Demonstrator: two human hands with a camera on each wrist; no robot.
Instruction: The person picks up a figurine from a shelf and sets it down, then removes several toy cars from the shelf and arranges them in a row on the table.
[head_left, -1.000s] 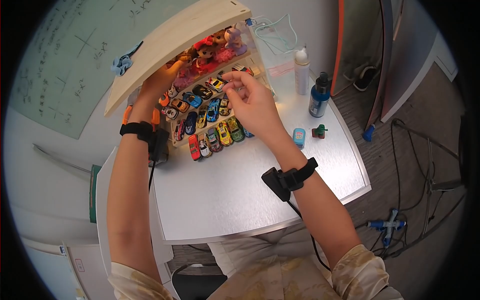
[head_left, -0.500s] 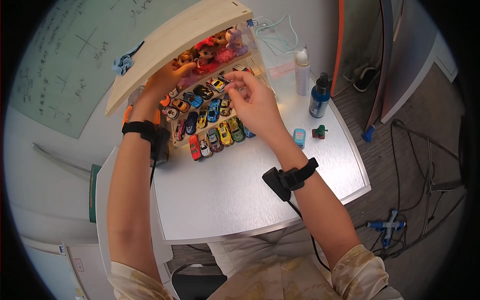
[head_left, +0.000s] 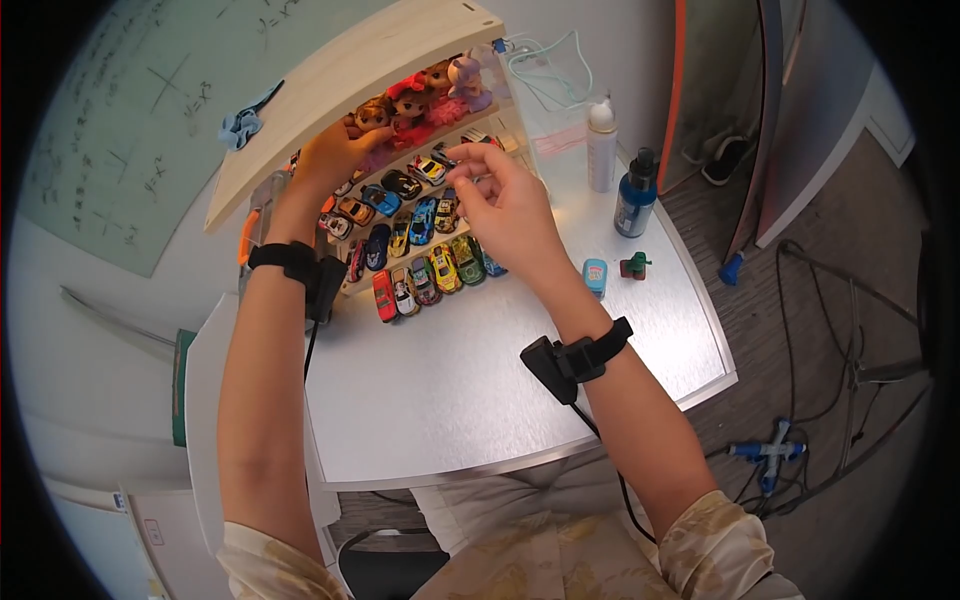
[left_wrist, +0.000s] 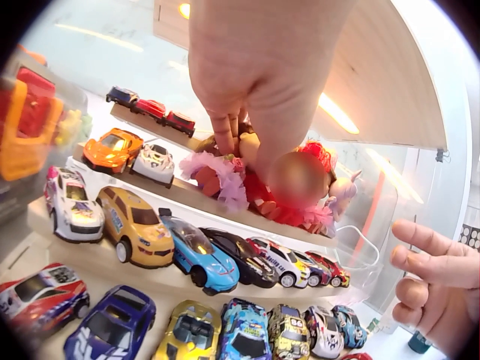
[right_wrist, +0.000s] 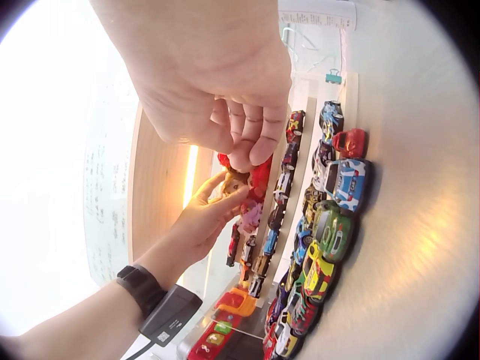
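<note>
The left hand [head_left: 328, 157] grips a doll [head_left: 372, 113] about the head, on the shelf [head_left: 345, 90] at upper centre; the right hand [head_left: 507, 207] hovers near the toy cars [head_left: 444, 270], loosely bent, nothing visible held; the doll is probably light, its head firm, its gauzy skirt [left_wrist: 234, 193] easily crumpled; head or torso suits best.

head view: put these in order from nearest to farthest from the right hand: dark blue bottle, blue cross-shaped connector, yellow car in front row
1. Yellow car: in the front row, left of the right hand.
2. Dark blue bottle: upright on the table, right of it.
3. Blue cross-shaped connector: on the floor, far right.
</note>
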